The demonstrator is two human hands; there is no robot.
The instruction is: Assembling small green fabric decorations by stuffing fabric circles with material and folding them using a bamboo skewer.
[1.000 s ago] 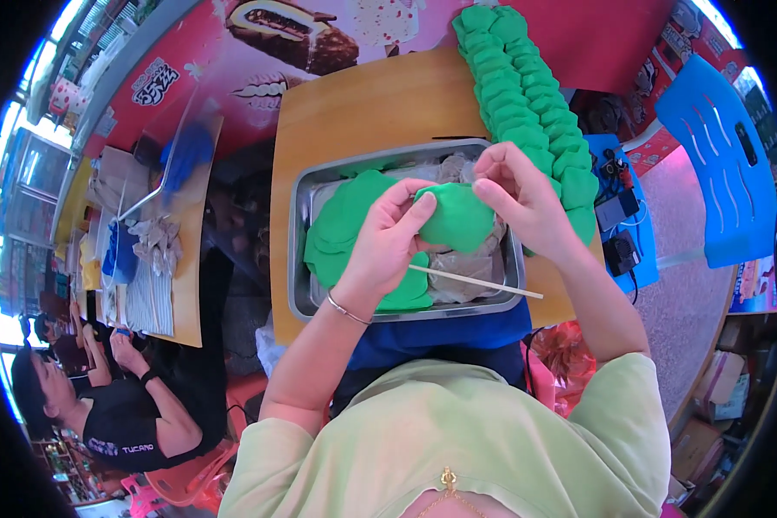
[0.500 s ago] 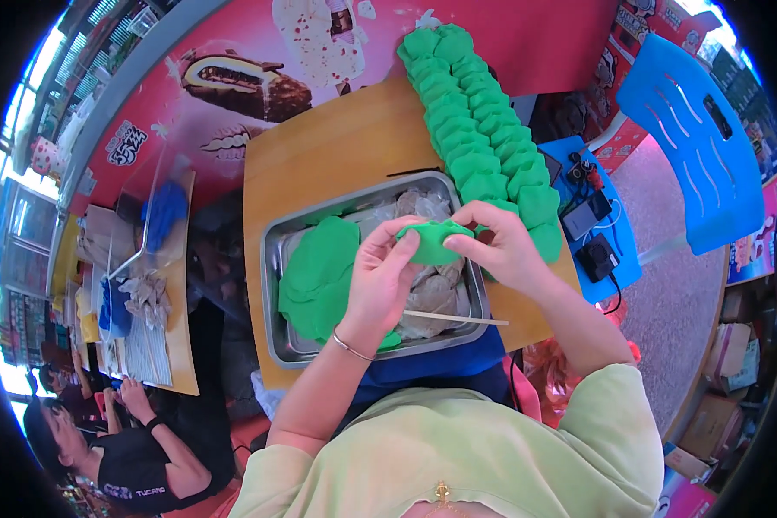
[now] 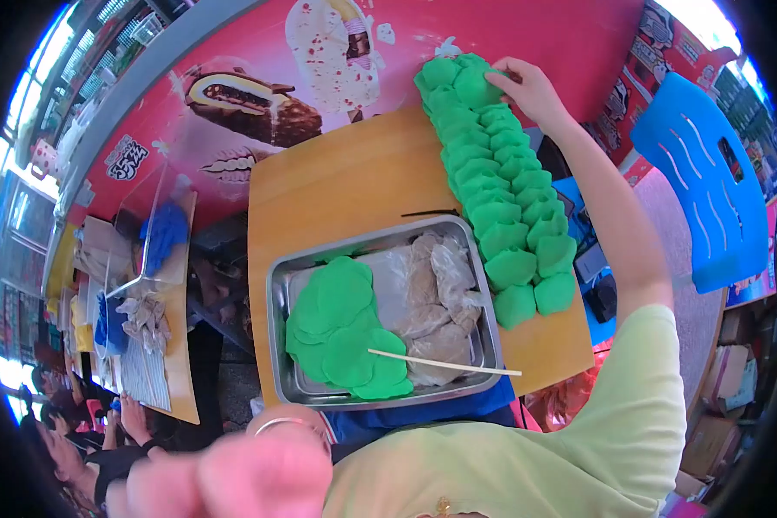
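Note:
At the far end of two long rows of green folded dumplings (image 3: 505,198), my right hand (image 3: 527,91) has its thumb and fingers closed on one green dumpling (image 3: 475,85). Close to the camera at the lower left, my left hand (image 3: 233,470) is smeared by motion and its fingers cannot be made out. A metal tray (image 3: 276,293) holds a pile of flat, round green wrappers (image 3: 337,324) on its left side. Brownish filling in clear plastic (image 3: 436,315) lies on its right side. A pale thin stick (image 3: 445,364) rests across the wrappers and the tray's near rim.
The tray and rows stand on a wooden table (image 3: 337,177). A black thin strip (image 3: 429,213) lies behind the tray. To the right are a blue chair (image 3: 708,190) and a blue surface with chargers and cables. Another person (image 3: 95,466) sits at a table on the left.
My hands have parted from the green wrapper they were pinching over the tray. The right hand has reached to the far end of the rows; the left has pulled back toward me.

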